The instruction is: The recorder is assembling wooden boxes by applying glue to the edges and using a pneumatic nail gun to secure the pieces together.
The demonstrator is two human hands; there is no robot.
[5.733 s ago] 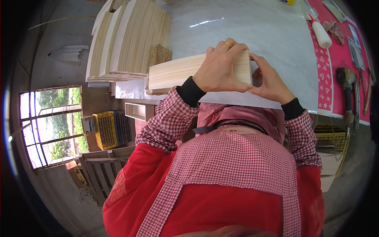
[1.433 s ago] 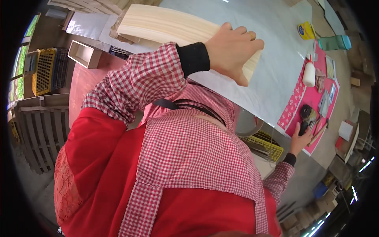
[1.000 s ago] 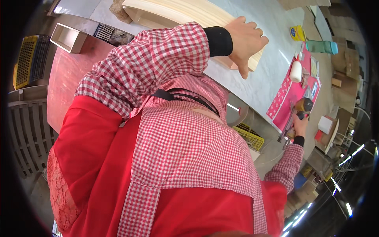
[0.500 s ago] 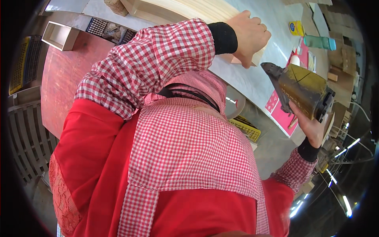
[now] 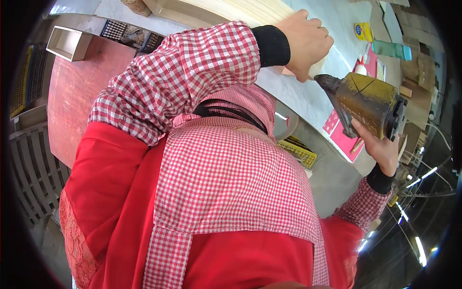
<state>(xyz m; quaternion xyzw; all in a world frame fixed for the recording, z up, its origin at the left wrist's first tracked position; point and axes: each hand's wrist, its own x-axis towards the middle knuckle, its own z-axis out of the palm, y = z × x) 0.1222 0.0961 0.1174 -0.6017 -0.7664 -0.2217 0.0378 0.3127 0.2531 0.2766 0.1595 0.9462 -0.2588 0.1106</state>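
My left hand is bent over the end of a pale wooden box on the work table, its fingers curled on the wood and the thumb pointing down. Part of the box is hidden under the hand and sleeve. My right hand grips a worn, yellow-brown nail gun, mostly from behind and below. The narrow nose of the tool points left, close by the left thumb and the box's near corner. Whether it touches the wood I cannot tell.
On the grey-white table stand a yellow tub, a teal bottle and a white glue bottle. A pink sheet lies at its edge. At left, a small wooden box sits on a reddish board, near a black crate.
The nose of the nail gun has come slightly nearer my left hand, and the tool has tilted a little. My left hand stays on the wood, with the view shifted slightly.
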